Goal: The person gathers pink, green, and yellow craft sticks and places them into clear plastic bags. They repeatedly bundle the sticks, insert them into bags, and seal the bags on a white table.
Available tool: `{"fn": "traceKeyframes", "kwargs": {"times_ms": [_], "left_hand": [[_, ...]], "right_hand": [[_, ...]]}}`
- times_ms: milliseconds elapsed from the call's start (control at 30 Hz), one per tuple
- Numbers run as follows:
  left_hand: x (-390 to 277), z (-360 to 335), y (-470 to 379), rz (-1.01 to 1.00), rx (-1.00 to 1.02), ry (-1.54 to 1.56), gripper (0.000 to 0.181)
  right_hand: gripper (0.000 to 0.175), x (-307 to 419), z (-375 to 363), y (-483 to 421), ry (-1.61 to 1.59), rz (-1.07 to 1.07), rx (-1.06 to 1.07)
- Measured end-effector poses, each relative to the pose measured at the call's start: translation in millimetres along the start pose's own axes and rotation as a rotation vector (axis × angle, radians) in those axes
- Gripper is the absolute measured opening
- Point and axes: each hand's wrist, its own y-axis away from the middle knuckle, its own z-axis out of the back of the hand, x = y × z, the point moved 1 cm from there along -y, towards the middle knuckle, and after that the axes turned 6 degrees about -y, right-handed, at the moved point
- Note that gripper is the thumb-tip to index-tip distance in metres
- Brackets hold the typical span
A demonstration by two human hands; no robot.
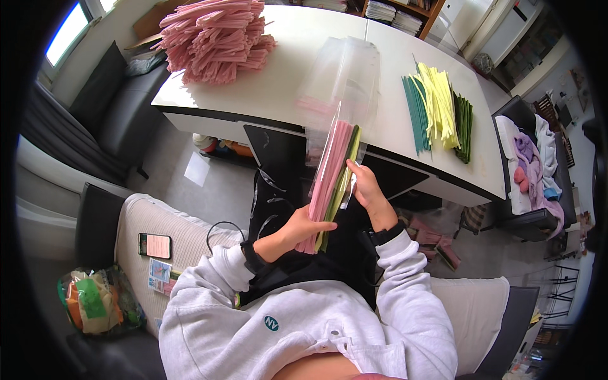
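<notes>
A bundle of pink and green chenille stems is tilted over my lap, its upper part inside a transparent plastic bag. My left hand grips the lower end of the bundle, thumb across the front. With my right hand I hold the bag's edge at the green side; a small white and transparent piece shows under the fingers. Behind the bundle, more flat transparent bags lie on the white table and overhang its front edge.
Pink stems are piled high at the table's left. Teal stems, yellow stems and dark green stems lie at the right. A phone and printed cards rest on the covered seat left of me. Pink packs lie on the floor.
</notes>
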Motion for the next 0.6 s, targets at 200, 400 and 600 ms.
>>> {"fn": "traceKeyframes", "kwargs": {"times_ms": [200, 400, 600], "left_hand": [[-2.7, 13.1, 8.0, 0.162, 0.165, 0.217, 0.031], [-13.5, 22.9, 13.4, 0.273, 0.321, 0.383, 0.028], [-15.3, 5.8, 1.4, 0.248, 0.245, 0.666, 0.027]], "right_hand": [[0.030, 3.4, -2.6, -1.7, 0.072, -0.036, 0.018], [0.039, 3.6, -17.3, 10.9, 0.084, -0.123, 0.110], [0.038, -2.3, -24.7, 25.2, 0.175, -0.178, 0.184]]}}
